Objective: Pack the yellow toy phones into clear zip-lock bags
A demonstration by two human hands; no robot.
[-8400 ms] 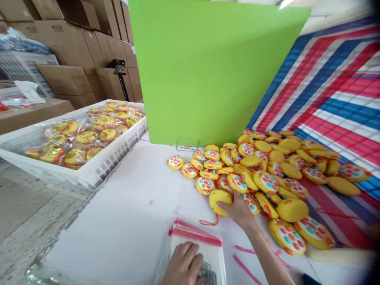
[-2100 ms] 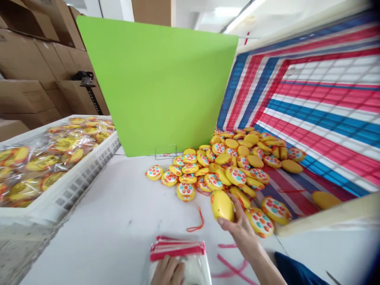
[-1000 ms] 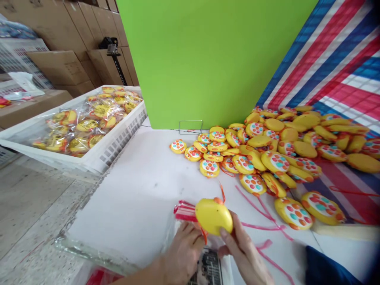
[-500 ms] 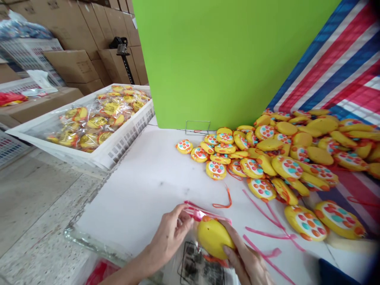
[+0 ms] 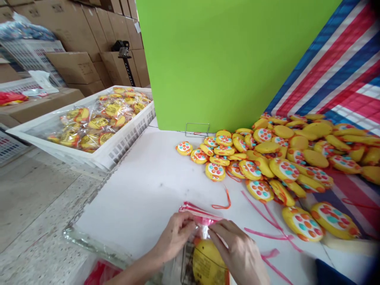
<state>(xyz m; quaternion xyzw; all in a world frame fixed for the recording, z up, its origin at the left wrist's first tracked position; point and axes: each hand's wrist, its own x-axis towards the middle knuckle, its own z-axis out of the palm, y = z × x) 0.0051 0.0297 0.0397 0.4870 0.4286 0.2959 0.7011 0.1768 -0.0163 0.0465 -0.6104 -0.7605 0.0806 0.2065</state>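
Note:
A clear plastic bag with printing and a pink top edge lies at the table's front; a yellow toy (image 5: 208,263) is inside it. My left hand (image 5: 178,233) pinches the left part of the bag's mouth. My right hand (image 5: 240,249) has its fingers closed at the right of the mouth, above the toy. Behind both hands shows the pink edge of a stack of bags (image 5: 194,208). An orange cord loop (image 5: 225,201) lies just beyond, and pink strips (image 5: 267,235) lie to the right.
Many yellow toys with coloured dots (image 5: 286,169) are heaped on the right, against a striped sheet (image 5: 323,59). A green board (image 5: 204,63) stands at the back with a wire holder (image 5: 197,128) before it. A white basket (image 5: 118,138) of bagged toys is on the left.
The yellow toy, held in my right hand before, is now inside the bag. My right hand has moved up to the bag's mouth, while my left hand stays near it.

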